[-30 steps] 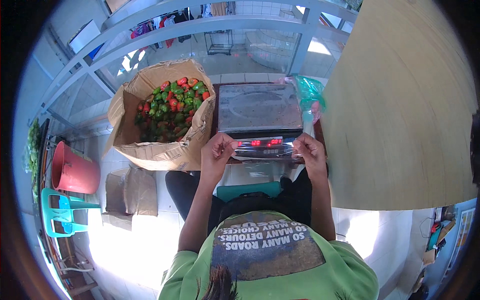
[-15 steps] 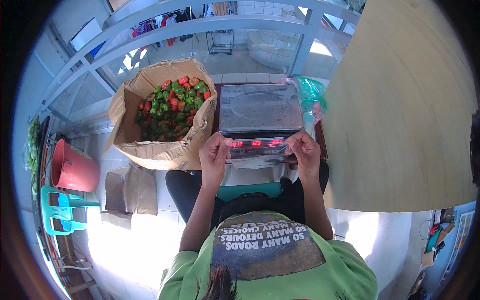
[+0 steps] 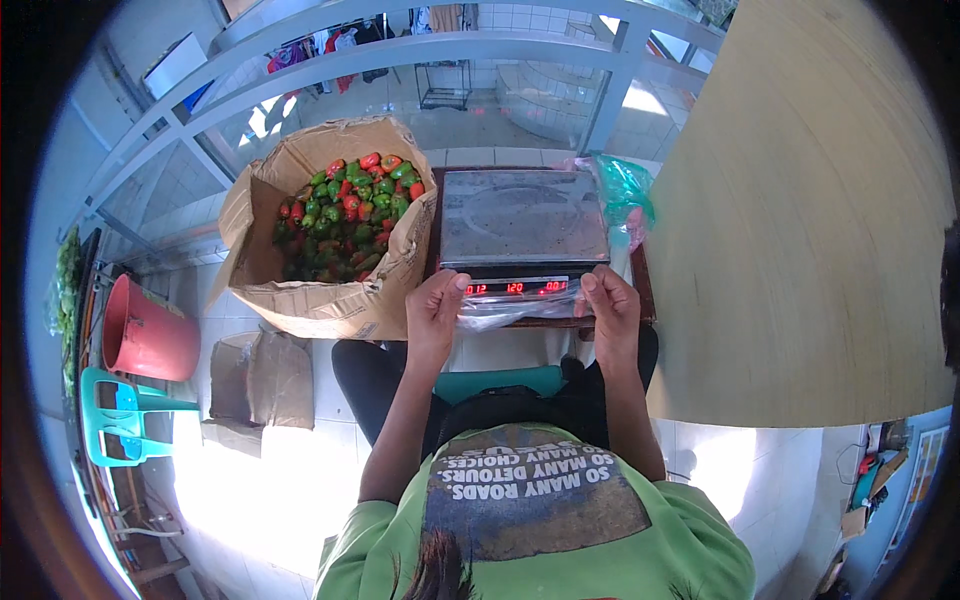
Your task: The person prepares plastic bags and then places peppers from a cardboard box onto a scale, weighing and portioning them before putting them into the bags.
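A thin clear plastic bag point(image 3: 505, 313) is stretched between my two hands, in front of the weighing scale's lit red display. My left hand point(image 3: 435, 305) pinches one side of it between thumb and fingers. At the other side, my right hand point(image 3: 614, 303) pinches it the same way. Behind my hands sits the digital scale point(image 3: 523, 218), its flat metal pan bare. To the left of the scale stands a large open cardboard box point(image 3: 330, 312) holding many red and green peppers point(image 3: 345, 215).
Crumpled green and pink plastic bags point(image 3: 626, 193) lie beyond the scale's right side. A wide wooden panel point(image 3: 800, 230) rises close on my right. To the left are a red bucket point(image 3: 150, 330), a turquoise chair point(image 3: 125, 418) and a flattened carton point(image 3: 262, 380). A metal railing point(image 3: 400, 62) runs behind.
The clear bag has come down and bunched nearer to me, uncovering more of the scale's front. Both hands keep their pinch and have barely moved.
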The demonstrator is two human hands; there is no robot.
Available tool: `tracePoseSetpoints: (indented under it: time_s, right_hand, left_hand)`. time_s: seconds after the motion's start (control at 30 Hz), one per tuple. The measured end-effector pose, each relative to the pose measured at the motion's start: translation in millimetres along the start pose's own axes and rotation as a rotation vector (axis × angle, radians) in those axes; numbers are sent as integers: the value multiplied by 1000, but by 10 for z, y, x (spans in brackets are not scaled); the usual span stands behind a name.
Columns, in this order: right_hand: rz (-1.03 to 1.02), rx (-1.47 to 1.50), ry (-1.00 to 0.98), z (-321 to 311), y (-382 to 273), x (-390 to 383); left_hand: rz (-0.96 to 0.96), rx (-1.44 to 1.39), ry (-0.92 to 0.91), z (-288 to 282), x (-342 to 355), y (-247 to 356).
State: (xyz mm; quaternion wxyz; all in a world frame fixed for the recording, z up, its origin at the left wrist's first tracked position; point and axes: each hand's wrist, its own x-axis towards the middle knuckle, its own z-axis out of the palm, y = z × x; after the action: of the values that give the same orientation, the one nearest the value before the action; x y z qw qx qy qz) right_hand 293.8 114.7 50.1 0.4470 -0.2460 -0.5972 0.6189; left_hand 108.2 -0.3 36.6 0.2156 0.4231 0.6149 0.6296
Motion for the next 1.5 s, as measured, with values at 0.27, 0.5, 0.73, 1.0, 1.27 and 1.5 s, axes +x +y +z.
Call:
tracePoseSetpoints:
  time_s: [0.27,0.5,0.73,1.0,1.27,1.5]
  right_hand:
    - [-8,-148,-107,104,-3,-61]
    - [-61,-243,-251,102,99,-104]
    - [-74,-14,-177,195,140,-113]
    - [328,661,-141,-47,345,-89]
    - [223,144,-142,203,234,-128]
    - [220,35,-369,-15,371,-163]
  left_hand:
    - [205,72,-9,224,45,237]
    - [118,13,-352,419,-117,286]
    - [203,314,-369,407,-114,213]
    - [218,394,-213,384,-122,82]
    - [219,391,-251,417,-74,154]
    - [273,392,-255,394,-99,122]
